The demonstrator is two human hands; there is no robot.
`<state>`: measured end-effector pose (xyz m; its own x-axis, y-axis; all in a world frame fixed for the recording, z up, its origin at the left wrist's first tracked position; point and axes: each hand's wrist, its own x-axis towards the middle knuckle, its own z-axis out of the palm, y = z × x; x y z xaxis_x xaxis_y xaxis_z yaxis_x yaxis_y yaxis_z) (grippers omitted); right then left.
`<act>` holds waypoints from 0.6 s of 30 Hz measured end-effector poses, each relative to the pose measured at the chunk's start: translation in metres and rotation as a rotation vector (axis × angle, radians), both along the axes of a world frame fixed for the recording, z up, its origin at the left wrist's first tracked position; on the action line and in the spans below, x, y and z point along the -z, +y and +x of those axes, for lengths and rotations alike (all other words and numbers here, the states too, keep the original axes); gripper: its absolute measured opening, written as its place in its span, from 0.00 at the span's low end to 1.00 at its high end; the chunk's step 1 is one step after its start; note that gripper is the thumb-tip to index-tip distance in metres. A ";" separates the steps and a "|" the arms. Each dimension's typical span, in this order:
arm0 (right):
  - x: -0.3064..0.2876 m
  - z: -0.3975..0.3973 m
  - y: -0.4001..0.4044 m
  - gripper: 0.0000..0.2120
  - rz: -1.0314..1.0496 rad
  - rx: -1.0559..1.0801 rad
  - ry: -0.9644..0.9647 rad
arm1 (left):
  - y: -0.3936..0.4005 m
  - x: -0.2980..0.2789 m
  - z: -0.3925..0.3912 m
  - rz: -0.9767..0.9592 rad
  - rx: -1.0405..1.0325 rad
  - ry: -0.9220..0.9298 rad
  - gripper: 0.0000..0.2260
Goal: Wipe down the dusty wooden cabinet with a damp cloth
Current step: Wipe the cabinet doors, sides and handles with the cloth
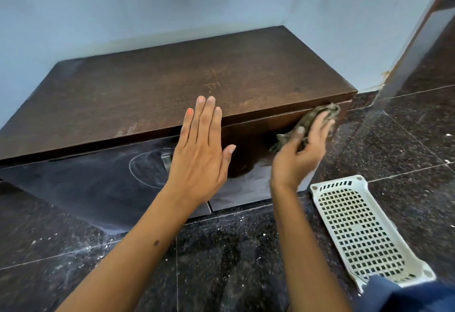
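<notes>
Cloth under right hand

the left hand lies flat with straight fingers against the dark wooden cabinet's front edge, while the right hand presses a crumpled cloth to its front; a white perforated basket lies on the floor nearby.

Left hand flat, fingers straight; right hand curled, gripping, both arms outstretched
</notes>
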<state>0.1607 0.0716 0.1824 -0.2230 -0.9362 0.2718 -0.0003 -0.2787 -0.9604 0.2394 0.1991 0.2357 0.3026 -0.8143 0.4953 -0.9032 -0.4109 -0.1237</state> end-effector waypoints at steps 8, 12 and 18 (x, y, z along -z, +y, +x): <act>0.018 -0.018 -0.028 0.22 0.172 0.006 -0.166 | -0.002 0.005 0.002 0.066 -0.016 -0.066 0.29; 0.003 -0.017 -0.031 0.22 0.111 0.061 -0.087 | -0.003 0.004 0.001 0.071 -0.032 -0.069 0.29; 0.009 -0.001 -0.006 0.22 -0.014 0.101 0.009 | -0.005 0.006 0.001 0.059 -0.040 -0.067 0.29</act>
<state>0.1602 0.0661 0.1738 -0.3134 -0.9052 0.2871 -0.0373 -0.2903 -0.9562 0.2409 0.1945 0.2299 0.3034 -0.8305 0.4671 -0.8753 -0.4366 -0.2079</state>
